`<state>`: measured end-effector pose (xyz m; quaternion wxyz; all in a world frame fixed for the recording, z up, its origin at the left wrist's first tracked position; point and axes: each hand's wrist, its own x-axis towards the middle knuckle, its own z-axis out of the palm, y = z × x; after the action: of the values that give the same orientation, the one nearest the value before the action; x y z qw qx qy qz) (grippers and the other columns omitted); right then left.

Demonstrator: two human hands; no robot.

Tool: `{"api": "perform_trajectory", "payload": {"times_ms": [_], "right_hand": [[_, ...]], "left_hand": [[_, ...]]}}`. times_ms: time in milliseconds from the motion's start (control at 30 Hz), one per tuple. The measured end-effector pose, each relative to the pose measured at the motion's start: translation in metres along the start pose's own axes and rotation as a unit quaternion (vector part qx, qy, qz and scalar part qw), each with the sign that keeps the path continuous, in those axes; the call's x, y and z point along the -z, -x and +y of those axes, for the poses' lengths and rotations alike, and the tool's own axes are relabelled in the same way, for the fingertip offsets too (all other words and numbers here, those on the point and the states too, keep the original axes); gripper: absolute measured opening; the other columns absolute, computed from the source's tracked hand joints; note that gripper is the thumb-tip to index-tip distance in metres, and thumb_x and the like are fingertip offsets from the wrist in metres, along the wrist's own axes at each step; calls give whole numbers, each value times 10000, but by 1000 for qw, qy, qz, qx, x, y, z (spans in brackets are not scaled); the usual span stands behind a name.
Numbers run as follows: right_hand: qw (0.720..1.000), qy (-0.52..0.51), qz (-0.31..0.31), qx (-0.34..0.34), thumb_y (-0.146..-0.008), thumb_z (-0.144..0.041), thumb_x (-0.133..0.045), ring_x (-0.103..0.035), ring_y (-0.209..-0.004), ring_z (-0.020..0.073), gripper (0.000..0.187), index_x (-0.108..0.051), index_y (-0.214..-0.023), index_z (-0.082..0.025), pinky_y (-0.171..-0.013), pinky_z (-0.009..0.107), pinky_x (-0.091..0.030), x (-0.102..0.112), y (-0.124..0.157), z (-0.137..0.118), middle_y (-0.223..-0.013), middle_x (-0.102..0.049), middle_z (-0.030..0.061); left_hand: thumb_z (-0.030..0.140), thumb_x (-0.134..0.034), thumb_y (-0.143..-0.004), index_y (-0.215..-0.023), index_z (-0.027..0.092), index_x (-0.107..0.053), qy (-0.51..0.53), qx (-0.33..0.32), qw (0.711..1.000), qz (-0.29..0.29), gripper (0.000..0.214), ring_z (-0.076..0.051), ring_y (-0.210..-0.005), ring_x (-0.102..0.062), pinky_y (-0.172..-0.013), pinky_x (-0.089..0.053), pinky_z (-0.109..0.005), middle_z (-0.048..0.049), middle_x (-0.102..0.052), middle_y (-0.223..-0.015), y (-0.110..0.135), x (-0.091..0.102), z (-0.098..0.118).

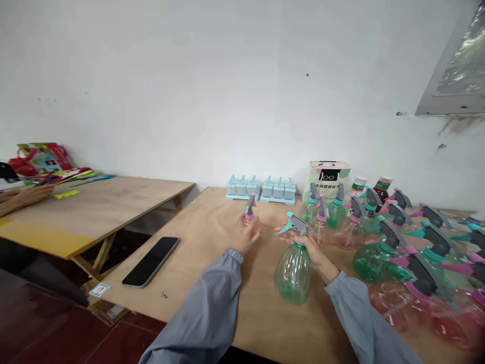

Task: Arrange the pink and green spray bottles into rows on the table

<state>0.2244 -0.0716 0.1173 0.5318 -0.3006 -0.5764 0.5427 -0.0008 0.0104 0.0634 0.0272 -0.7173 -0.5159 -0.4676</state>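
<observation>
My left hand [247, 234] is closed round a small spray head with a grey trigger and pink collar [249, 207], held above the wooden table [197, 237]. My right hand [308, 247] grips the neck of a green transparent spray bottle [293, 270] with a grey and teal trigger head [296, 225]. The bottle hangs tilted just over the tabletop. Both arms wear grey sleeves.
Several more green and pink spray bottles [382, 253] crowd the right side of the table. Light blue ice moulds [261, 189] and a small carton [328, 178] stand by the wall. A black phone [151, 261] lies at the left edge. A second table [76, 212] with coloured items stands left.
</observation>
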Motion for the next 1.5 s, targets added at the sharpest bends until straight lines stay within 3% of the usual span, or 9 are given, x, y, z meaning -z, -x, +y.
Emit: {"api": "perform_trajectory", "payload": {"times_ms": [200, 300, 400, 567, 867, 1067, 1233, 1400, 1500], "right_hand": [[993, 76, 72, 52, -713, -542, -640, -657, -1006, 289, 370, -718, -909, -238, -930, 420, -483, 2, 0, -2, -837, -742, 65], [995, 82, 23, 46, -718, -534, -640, -651, -996, 289, 367, -722, -928, -244, -929, 421, -471, 5, 1, -3, -839, -743, 56], [995, 85, -22, 42, -725, -531, -631, -650, -979, 289, 364, -721, -931, -245, -937, 424, -455, 7, 1, -5, -837, -738, 53], [990, 107, 42, 79, -729, -583, -615, -647, -951, 281, 398, -703, -914, -242, -912, 408, -459, 8, 0, -5, -821, -728, 56], [990, 91, 45, 95, -744, -606, -587, -669, -960, 291, 437, -720, -947, -243, -920, 429, -487, 9, -2, -6, -826, -741, 67], [994, 88, -17, 66, -765, -579, -579, -666, -989, 287, 393, -722, -921, -248, -936, 428, -486, 10, -1, -1, -853, -743, 67], [986, 114, 54, 107, -766, -550, -576, -654, -1021, 288, 347, -723, -842, -244, -1011, 437, -442, 8, 2, 0, -848, -742, 63], [991, 103, 4, 80, -760, -514, -616, -635, -1097, 280, 303, -731, -860, -253, -1071, 432, -406, 3, 7, 4, -916, -749, 53], [987, 117, 57, 93, -773, -566, -596, -630, -1106, 284, 346, -731, -830, -252, -1075, 441, -404, 3, 8, 7, -929, -751, 59]], "left_hand": [[338, -597, -868, -1304, 257, -622, -26, -74, 996, -35, 444, -318, -1251, -544, -1011, -522, -458, -145, -471, -1356, 38, 3, 23], [351, -578, -877, -1310, 252, -622, -24, -78, 996, -30, 446, -315, -1279, -528, -1033, -509, -452, -150, -470, -1369, 44, 4, 23], [348, -566, -885, -1317, 255, -615, -23, -85, 996, -21, 445, -303, -1288, -519, -1050, -498, -453, -142, -483, -1373, 46, 3, 22], [346, -549, -898, -1311, 224, -617, -15, -107, 994, -2, 435, -318, -1315, -492, -1056, -489, -471, -159, -470, -1386, 47, 0, 18], [367, -542, -900, -1324, 231, -607, -9, -103, 995, -17, 450, -322, -1286, -500, -1029, -498, -484, -162, -477, -1377, 47, 0, 16], [365, -543, -899, -1336, 243, -598, -6, -95, 995, -29, 458, -311, -1271, -510, -1021, -502, -472, -155, -479, -1367, 46, 2, 17], [352, -553, -892, -1324, 228, -603, -7, -100, 995, -21, 452, -310, -1281, -506, -1035, -488, -471, -156, -476, -1368, 46, 3, 18], [347, -560, -890, -1318, 224, -604, -8, -110, 994, -10, 447, -311, -1255, -527, -1015, -500, -469, -163, -474, -1372, 47, 3, 19], [332, -556, -894, -1319, 223, -601, -5, -118, 993, 2, 441, -315, -1266, -517, -1011, -502, -475, -164, -469, -1378, 47, 2, 19]]}}
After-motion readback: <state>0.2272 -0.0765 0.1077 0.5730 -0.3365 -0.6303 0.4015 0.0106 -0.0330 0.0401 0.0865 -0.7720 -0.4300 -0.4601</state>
